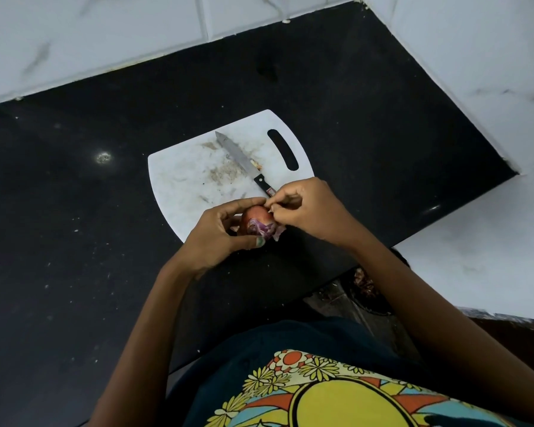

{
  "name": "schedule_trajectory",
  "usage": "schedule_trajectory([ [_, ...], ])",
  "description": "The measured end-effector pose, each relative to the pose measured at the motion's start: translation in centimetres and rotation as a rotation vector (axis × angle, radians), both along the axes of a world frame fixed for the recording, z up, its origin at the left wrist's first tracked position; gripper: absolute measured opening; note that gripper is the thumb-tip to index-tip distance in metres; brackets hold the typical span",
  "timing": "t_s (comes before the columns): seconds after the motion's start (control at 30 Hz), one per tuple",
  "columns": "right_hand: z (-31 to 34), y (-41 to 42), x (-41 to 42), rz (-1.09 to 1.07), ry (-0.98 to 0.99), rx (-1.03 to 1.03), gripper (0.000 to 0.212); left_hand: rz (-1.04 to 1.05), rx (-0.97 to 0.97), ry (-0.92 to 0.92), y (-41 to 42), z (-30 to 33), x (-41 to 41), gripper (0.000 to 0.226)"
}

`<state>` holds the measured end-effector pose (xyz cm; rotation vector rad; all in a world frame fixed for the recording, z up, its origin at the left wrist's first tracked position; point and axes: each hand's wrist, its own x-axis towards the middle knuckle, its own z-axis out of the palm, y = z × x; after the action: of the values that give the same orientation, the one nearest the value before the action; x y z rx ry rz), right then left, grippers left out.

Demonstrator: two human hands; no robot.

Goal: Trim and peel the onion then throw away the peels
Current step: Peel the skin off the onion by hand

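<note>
A small red onion (256, 224) sits in my left hand (221, 234), held just above the near edge of the white cutting board (182, 177). Its trimmed end faces me and shows purple rings. My right hand (309, 211) pinches a strip of papery peel (278, 233) at the onion's right side with its fingertips. A knife (239, 158) with a black handle lies diagonally on the board, tip pointing away, untouched by either hand. A small trimmed scrap (256, 164) lies beside the blade.
The board rests on a black countertop (74, 211) bounded by white tiled walls behind and to the right. Below the counter edge at the right, a dark bin (366, 288) holding peels is partly hidden by my right forearm.
</note>
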<state>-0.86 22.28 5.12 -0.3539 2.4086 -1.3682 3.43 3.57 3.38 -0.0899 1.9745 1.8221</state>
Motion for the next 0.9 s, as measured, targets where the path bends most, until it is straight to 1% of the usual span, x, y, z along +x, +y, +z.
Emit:
schedule_trajectory([
  [0.1, -0.05, -0.11, 0.24, 0.02, -0.061, -0.03, 0.021, 0.021, -0.034, 0.017, -0.12, -0.04, -0.17, 0.06],
  [0.17, -0.1, -0.25, 0.44, 0.028, -0.052, -0.026, 0.026, 0.01, -0.068, 0.035, -0.27, 0.03, -0.35, 0.06],
  [0.33, -0.07, -0.31, 0.07, 0.028, -0.036, -0.002, 0.017, -0.032, -0.089, 0.036, -0.15, 0.06, -0.33, 0.06],
  [0.63, 0.15, -0.28, -0.02, 0.051, 0.011, 0.044, 0.012, -0.078, -0.101, 0.032, -0.21, -0.17, -0.51, 0.059],
  [0.83, 0.02, -0.01, -0.11, 0.055, 0.023, 0.012, 0.008, -0.073, -0.05, -0.01, -0.4, -0.22, -0.29, 0.06],
  [0.9, -0.08, 0.13, -0.16, 0.035, 0.006, -0.021, 0.008, -0.063, -0.003, -0.033, -0.55, -0.31, -0.2, 0.061],
])
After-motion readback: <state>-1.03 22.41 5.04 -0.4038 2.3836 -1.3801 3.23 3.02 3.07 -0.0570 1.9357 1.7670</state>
